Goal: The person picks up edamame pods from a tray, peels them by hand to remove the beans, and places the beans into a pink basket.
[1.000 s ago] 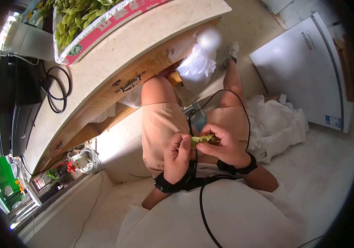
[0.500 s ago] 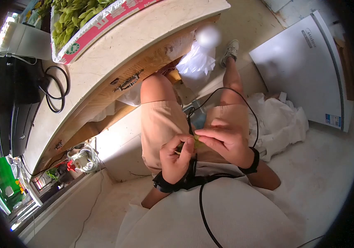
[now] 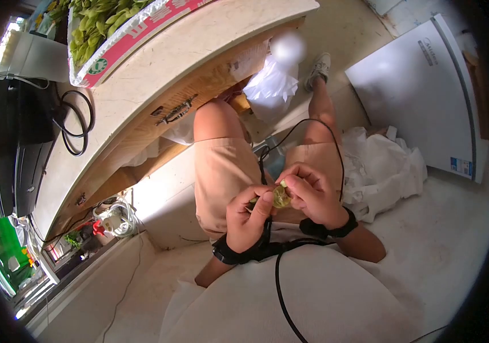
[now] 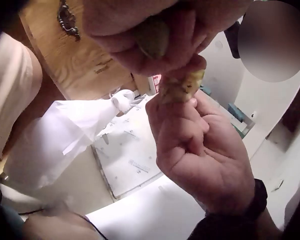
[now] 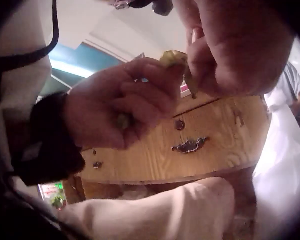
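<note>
Both hands meet over the lap, pinching a yellow-green bean pod point(image 3: 281, 198) between them. My left hand point(image 3: 245, 220) holds one end with thumb and fingertips. From the other side, my right hand point(image 3: 316, 199) grips it with thumb and curled fingers. In the left wrist view the pod point(image 4: 182, 87) looks spotted and split. A second green pod point(image 4: 154, 42) is tucked in the curled fingers of the left hand, and part of it point(image 5: 122, 121) also peeks out in the right wrist view.
A white foam box point(image 3: 133, 43) with a pink band, heaped with green pods point(image 3: 101, 23), stands on the counter point(image 3: 176, 54). A white plastic bag point(image 3: 272, 86) hangs under it. The small fridge point(image 3: 416, 91) is at right, beside crumpled white sheeting point(image 3: 384, 171). A black cable point(image 3: 344, 148) loops near the hands.
The right hand moved slightly away over the pod and then back, its fingers curling in again. The pod now shows more yellow between the hands. The left hand has barely moved.
</note>
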